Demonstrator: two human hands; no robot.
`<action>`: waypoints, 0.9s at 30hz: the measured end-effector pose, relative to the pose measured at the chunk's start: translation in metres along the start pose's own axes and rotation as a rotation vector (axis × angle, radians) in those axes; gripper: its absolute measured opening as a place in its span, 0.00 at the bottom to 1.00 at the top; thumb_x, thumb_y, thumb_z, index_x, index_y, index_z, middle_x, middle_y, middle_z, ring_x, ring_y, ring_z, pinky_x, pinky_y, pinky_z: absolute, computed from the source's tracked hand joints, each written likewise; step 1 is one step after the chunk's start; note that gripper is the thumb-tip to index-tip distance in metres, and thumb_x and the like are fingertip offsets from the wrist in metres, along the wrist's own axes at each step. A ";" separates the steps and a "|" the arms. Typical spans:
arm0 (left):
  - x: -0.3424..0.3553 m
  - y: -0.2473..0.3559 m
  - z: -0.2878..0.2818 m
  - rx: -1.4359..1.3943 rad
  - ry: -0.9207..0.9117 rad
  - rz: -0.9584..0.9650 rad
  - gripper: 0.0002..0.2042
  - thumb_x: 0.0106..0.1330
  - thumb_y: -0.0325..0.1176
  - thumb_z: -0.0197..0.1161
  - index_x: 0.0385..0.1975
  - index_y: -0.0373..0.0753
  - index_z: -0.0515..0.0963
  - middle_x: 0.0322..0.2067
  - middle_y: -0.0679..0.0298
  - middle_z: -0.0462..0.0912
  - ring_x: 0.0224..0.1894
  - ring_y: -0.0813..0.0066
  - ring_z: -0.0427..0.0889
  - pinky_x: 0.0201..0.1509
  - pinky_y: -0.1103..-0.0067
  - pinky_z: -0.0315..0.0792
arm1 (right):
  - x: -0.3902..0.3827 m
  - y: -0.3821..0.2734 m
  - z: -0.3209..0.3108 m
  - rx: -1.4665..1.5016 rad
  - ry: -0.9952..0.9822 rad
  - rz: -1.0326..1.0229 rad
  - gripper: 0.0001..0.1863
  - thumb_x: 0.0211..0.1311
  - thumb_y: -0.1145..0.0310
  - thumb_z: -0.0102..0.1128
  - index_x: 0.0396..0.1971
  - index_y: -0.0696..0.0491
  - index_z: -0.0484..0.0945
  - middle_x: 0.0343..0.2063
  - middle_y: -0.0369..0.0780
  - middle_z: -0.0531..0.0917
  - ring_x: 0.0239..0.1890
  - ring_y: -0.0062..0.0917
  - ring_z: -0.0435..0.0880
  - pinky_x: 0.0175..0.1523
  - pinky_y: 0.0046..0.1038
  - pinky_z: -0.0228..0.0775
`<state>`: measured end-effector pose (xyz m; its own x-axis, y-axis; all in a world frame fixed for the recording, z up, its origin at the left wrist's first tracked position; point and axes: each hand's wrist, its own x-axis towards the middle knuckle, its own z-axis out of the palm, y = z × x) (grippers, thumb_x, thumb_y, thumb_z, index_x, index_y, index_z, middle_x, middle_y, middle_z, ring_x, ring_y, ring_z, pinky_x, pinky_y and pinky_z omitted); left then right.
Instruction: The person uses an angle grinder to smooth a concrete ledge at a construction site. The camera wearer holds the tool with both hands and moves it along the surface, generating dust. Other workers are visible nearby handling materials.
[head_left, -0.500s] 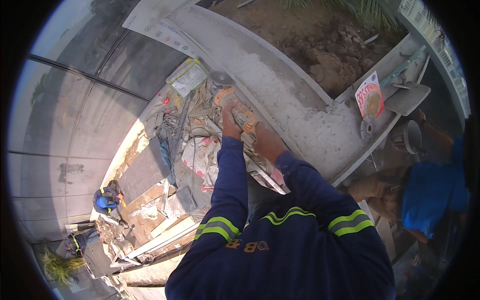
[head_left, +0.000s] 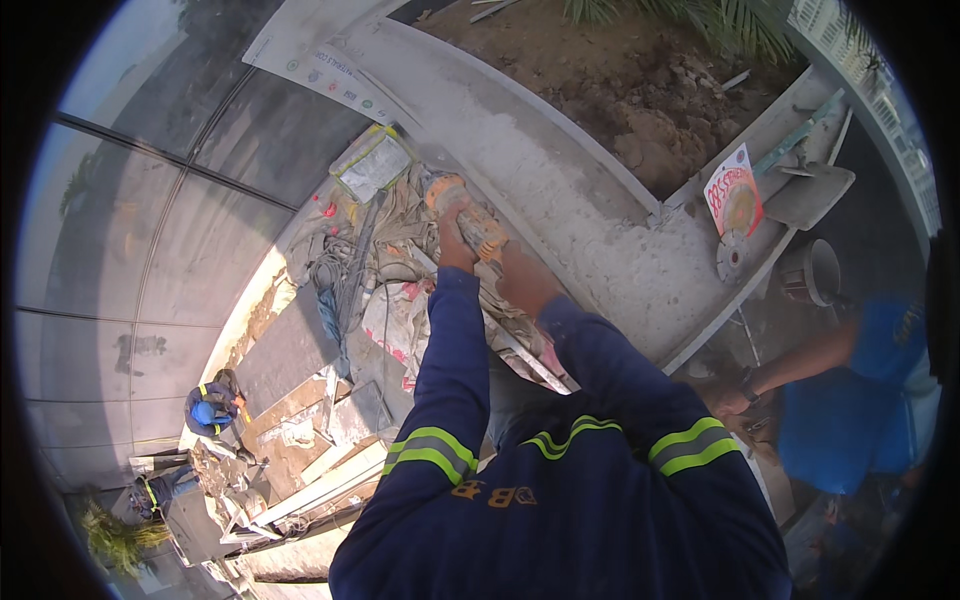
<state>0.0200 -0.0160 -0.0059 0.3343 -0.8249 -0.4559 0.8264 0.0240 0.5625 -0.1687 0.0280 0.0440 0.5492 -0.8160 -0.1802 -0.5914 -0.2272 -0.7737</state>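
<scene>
An orange, dust-covered angle grinder (head_left: 484, 229) is in both of my hands at the near edge of the pale concrete ledge (head_left: 590, 240). My left hand (head_left: 456, 240) is wrapped round its body behind the orange head. At the rear end of the grinder, my right hand (head_left: 522, 278) is closed round the handle. The grinder's disc cannot be clearly made out. Below my hands lie crumpled, dusty sacks (head_left: 395, 315) and a long light strip (head_left: 530, 358).
Loose cables (head_left: 335, 265) lie left of the sacks, by a clear-topped bag (head_left: 372, 165). A cutting disc (head_left: 733, 255) and a trowel (head_left: 815, 195) rest on the right ledge near a bucket (head_left: 810, 272). A blue-shirted co-worker (head_left: 840, 420) reaches in at right.
The grinder has tilted, and its disc, plainly visible before, no longer shows clearly. Both hands keep their grip. At right, the co-worker has shifted, with an arm now stretched toward my right side.
</scene>
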 end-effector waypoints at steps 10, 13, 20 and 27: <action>-0.028 -0.008 0.015 0.028 -0.015 0.054 0.15 0.60 0.34 0.65 0.44 0.35 0.75 0.33 0.53 0.81 0.34 0.54 0.85 0.40 0.61 0.82 | -0.012 0.011 0.002 -0.056 0.034 -0.062 0.18 0.57 0.72 0.62 0.45 0.60 0.67 0.34 0.58 0.85 0.41 0.53 0.87 0.47 0.49 0.78; -0.030 -0.008 0.013 0.027 -0.022 0.056 0.14 0.60 0.34 0.65 0.43 0.35 0.75 0.33 0.53 0.81 0.34 0.54 0.85 0.40 0.61 0.82 | -0.016 0.007 -0.002 -0.058 0.019 -0.066 0.18 0.57 0.72 0.62 0.44 0.60 0.66 0.34 0.57 0.85 0.40 0.53 0.87 0.47 0.49 0.78; -0.033 -0.009 0.015 0.008 0.007 0.030 0.14 0.60 0.34 0.65 0.42 0.34 0.76 0.32 0.53 0.82 0.34 0.55 0.85 0.41 0.61 0.82 | -0.023 -0.004 -0.016 -0.010 -0.057 0.012 0.20 0.55 0.73 0.63 0.45 0.62 0.67 0.39 0.59 0.82 0.47 0.56 0.82 0.50 0.50 0.72; -0.027 -0.004 0.010 0.039 -0.039 0.036 0.16 0.62 0.35 0.63 0.47 0.35 0.74 0.34 0.50 0.82 0.36 0.51 0.85 0.42 0.59 0.82 | -0.021 -0.008 -0.015 -0.003 -0.020 -0.017 0.18 0.56 0.73 0.62 0.44 0.62 0.67 0.37 0.59 0.83 0.44 0.55 0.83 0.49 0.49 0.74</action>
<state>0.0032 0.0005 0.0113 0.3453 -0.8452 -0.4080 0.7957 0.0331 0.6048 -0.1839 0.0388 0.0628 0.5710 -0.8012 -0.1789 -0.5833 -0.2426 -0.7752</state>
